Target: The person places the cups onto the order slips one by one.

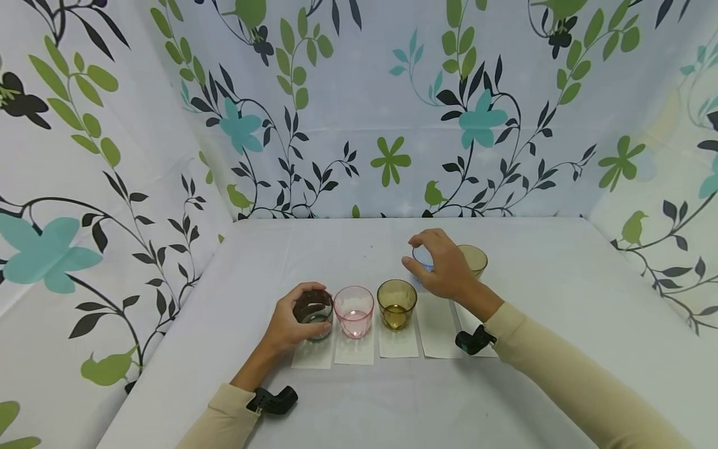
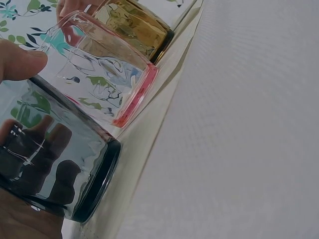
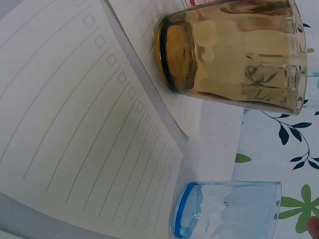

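My left hand [image 1: 288,321] grips a dark grey glass [image 1: 314,305] standing on a paper strip at the left. In the left wrist view the thumb [image 2: 22,59] is at its near upper side, and fingers show through the glass. A clear glass with a pink rim [image 1: 354,312] stands beside it, then an amber glass [image 1: 397,299]. My right hand [image 1: 449,268] hovers over a light blue glass [image 1: 423,257], thumb and fingers spread about its rim. A fingertip [image 3: 313,225] shows apart from the blue glass in the right wrist view.
A yellowish glass [image 1: 475,259] stands behind my right hand. Several lined paper strips [image 1: 437,327] lie in a row on the white-covered table [image 1: 370,411]. Patterned curtains [image 1: 336,125] enclose the back and sides.
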Action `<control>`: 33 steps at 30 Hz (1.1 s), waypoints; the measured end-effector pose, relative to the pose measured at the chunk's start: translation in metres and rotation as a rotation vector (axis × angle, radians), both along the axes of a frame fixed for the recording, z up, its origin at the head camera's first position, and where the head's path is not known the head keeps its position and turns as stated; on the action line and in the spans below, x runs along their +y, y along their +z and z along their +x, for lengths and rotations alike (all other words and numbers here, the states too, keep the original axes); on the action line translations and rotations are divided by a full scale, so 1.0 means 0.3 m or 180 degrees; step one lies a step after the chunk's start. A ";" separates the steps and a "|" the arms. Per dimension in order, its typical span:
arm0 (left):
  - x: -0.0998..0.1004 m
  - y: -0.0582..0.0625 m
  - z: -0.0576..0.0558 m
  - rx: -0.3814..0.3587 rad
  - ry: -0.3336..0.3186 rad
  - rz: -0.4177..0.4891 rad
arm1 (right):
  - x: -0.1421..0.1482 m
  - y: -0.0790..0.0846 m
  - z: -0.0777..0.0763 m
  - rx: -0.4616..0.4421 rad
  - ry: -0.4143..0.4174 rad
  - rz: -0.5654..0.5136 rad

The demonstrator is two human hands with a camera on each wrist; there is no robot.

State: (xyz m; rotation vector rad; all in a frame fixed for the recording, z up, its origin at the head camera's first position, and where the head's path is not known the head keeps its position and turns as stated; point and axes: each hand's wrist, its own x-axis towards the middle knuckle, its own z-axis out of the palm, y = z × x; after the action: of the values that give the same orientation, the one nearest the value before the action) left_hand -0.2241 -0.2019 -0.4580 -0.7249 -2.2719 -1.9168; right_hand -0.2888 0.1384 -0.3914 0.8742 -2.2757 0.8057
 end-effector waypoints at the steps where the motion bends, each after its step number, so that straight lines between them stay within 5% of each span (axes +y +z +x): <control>1: 0.000 0.000 0.000 0.0009 0.0001 0.0000 | 0.002 0.001 -0.006 0.0020 -0.0018 0.0029; 7: -0.004 -0.007 -0.004 0.0029 -0.0004 0.0010 | 0.026 -0.002 -0.029 -0.0188 -0.0195 0.0163; 18: -0.004 -0.009 -0.004 0.0012 -0.0011 0.0022 | 0.067 -0.004 -0.065 -0.1231 -0.0868 0.0714; 33: -0.001 -0.006 -0.006 0.0009 -0.0025 0.0036 | 0.111 -0.011 -0.113 -0.1633 -0.1013 0.1363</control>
State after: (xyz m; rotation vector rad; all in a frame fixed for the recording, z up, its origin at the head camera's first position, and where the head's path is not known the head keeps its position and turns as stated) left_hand -0.2261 -0.2023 -0.4597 -0.7359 -2.2580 -1.9293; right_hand -0.3228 0.1716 -0.3946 0.4812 -3.0141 0.4334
